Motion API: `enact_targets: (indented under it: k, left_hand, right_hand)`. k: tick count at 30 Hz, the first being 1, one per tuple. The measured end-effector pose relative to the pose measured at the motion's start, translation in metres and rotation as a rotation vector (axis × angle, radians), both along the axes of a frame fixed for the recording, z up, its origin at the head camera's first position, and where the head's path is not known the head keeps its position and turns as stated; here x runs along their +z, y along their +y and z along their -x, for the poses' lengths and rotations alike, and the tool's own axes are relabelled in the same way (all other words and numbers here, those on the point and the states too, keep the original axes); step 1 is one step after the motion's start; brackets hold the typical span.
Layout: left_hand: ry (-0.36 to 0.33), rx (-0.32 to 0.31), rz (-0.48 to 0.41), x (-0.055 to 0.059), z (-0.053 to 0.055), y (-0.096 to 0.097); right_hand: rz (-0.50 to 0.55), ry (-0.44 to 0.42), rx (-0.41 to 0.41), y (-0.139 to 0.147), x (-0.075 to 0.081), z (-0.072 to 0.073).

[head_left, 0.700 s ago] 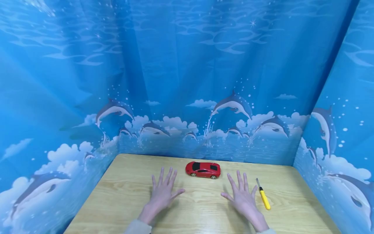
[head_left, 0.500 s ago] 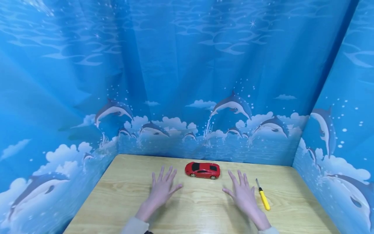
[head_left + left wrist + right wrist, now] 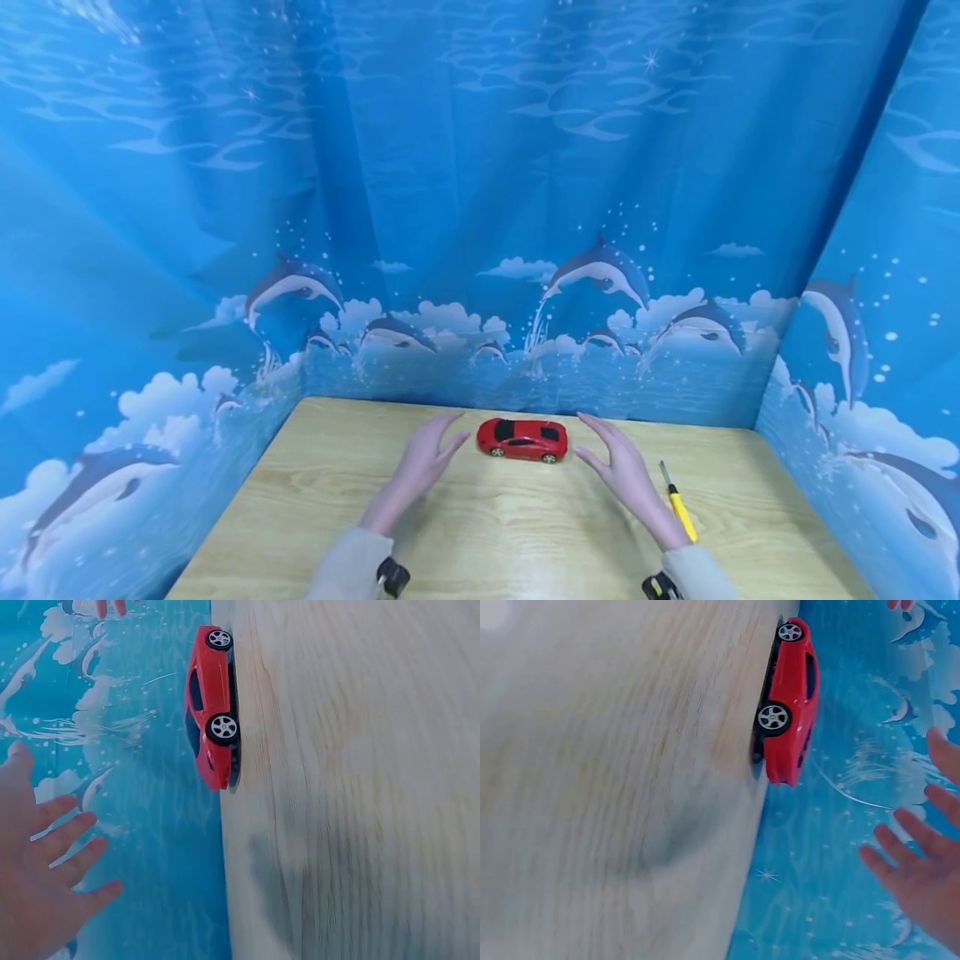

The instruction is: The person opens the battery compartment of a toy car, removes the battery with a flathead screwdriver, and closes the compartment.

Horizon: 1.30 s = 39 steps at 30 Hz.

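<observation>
A red toy car (image 3: 522,440) stands on its wheels near the back of the wooden table, its nose to the left. My left hand (image 3: 426,454) is just off the car's left end, palm turned inward, holding nothing; the left wrist view shows its fingers (image 3: 71,840) spread apart. On the other side my right hand (image 3: 619,465) faces the car's rear the same way, also holding nothing. Its fingers (image 3: 904,847) are spread in the right wrist view. Both hands are apart from the car, with shadows beneath them on the wood.
A screwdriver (image 3: 682,515) with a yellow handle lies to the right, partly hidden by my right forearm. Blue dolphin-print curtain (image 3: 465,208) rises behind the table (image 3: 495,533) and along both sides.
Both hands have turned from palms down to palms facing each other, and moved slightly forward toward the car's two ends. The car and screwdriver stay in place.
</observation>
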<state>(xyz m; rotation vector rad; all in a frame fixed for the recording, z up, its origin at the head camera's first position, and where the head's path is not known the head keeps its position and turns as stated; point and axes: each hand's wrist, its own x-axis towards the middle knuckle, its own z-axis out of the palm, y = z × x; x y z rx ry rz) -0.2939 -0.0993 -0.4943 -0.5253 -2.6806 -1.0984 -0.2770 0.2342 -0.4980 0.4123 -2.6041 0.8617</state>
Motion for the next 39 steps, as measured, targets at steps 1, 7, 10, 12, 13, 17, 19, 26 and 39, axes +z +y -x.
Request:
enact_targets:
  k: [1, 7, 10, 12, 13, 17, 19, 26, 39]
  left_hand:
    - [-0.01, -0.01, -0.004, -0.001, 0.004, 0.003]
    - [-0.096, -0.057, -0.002, -0.016, 0.024, 0.021]
    - [-0.096, -0.079, 0.009, -0.027, 0.032, 0.029]
    - [-0.074, -0.096, 0.031, -0.034, 0.037, 0.033]
    - [-0.06, -0.102, 0.046, -0.038, 0.04, 0.035]
    - [-0.044, -0.127, 0.105, -0.047, 0.047, 0.04]
    - [-0.06, -0.138, 0.13, -0.05, 0.049, 0.042]
    - [-0.061, -0.171, 0.171, -0.056, 0.055, 0.048]
    - [-0.044, -0.128, 0.236, -0.057, 0.057, 0.048]
  right_hand:
    - [0.025, -0.014, 0.018, -0.001, -0.002, 0.005]
    - [0.078, -0.101, 0.082, -0.007, -0.019, 0.037]
    - [0.079, -0.137, 0.093, -0.009, -0.027, 0.046]
    - [0.068, -0.164, 0.085, -0.009, -0.032, 0.05]
    - [0.064, -0.173, 0.083, -0.009, -0.034, 0.052]
    - [0.047, -0.204, 0.07, -0.011, -0.041, 0.061]
    - [0.042, -0.212, 0.079, -0.011, -0.043, 0.064]
    - [0.009, -0.246, 0.08, -0.014, -0.049, 0.07]
    - [-0.032, -0.223, 0.077, -0.016, -0.047, 0.066]
